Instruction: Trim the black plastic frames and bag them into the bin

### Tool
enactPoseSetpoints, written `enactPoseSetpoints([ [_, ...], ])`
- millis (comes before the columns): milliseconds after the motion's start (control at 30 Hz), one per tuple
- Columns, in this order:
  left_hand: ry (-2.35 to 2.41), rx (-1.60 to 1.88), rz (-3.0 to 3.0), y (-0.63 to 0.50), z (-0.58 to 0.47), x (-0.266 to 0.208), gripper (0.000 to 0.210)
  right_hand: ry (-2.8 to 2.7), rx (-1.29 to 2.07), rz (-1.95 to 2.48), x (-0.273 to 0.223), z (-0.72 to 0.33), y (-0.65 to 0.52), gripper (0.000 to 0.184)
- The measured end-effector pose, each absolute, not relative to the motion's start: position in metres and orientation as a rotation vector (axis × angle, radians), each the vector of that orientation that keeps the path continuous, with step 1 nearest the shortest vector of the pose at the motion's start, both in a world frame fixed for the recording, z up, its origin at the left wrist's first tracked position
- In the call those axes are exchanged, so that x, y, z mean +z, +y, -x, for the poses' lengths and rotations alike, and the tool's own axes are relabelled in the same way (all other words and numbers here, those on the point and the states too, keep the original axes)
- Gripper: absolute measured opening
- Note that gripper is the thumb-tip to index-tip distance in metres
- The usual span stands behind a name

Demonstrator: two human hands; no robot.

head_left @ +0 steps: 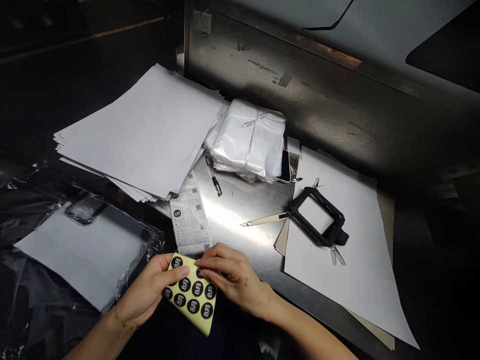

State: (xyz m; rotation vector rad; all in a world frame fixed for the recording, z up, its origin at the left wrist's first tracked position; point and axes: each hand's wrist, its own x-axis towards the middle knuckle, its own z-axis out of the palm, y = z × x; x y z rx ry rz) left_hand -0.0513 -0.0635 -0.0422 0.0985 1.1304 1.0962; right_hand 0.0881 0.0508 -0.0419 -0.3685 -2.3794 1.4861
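Note:
My left hand (152, 285) holds a yellow sticker sheet (202, 322) by its upper left part, thumb on top. Rows of round black stickers (193, 306) marked "8月" cover the sheet. At the sheet's upper right edge, my right hand (232, 277) pinches a round sticker, partly hidden by its fingertips. Just beyond the sheet, a strip of printed labels (189, 220) with small codes lies on the metal table; a round black "8月" sticker (177, 213) shows on the strip's left side.
A stack of white paper (142, 130) lies at the back left, beside a clear-wrapped bundle (249, 140). A pen (213, 176) and a craft knife (262, 220) rest on the metal table (232, 200). To the right, a black frame-shaped holder (318, 216) sits on white sheets (360, 270).

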Motion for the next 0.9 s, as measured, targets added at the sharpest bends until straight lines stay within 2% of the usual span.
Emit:
enactPoseSetpoints([
  [167, 1.027, 1.140, -0.022, -0.065, 0.052, -0.044, 0.011, -2.306, 1.641, 0.411, -0.043, -0.086, 0.052, 0.017],
  [367, 1.153, 1.092, -0.101, -0.060, 0.051, -0.044, 0.011, -2.560, 1.247, 0.363, -0.044, -0.087, 0.052, 0.012],
  [467, 1.205, 1.061, -0.156, -0.059, 0.051, -0.045, 0.011, -2.657, 1.161, 0.349, -0.041, -0.088, 0.051, 0.011],
  [633, 1.343, 0.988, -0.350, -0.067, 0.054, -0.060, 0.017, -2.436, 1.453, 0.422, -0.048, -0.088, 0.059, 0.006],
  [700, 1.445, 0.966, -0.451, -0.072, 0.056, -0.072, 0.016, -2.343, 1.430, 0.498, -0.063, -0.082, 0.066, 0.006],
  [800, 1.687, 0.887, -0.942, -0.071, 0.061, -0.088, 0.015, -2.356, 1.300, 0.501, -0.092, -0.066, 0.076, 0.005],
  [900, 1.853, 0.587, -1.621, -0.058, 0.068, -0.101, 0.021, -2.405, 1.289, 0.432, -0.114, -0.049, 0.083, 0.007],
])
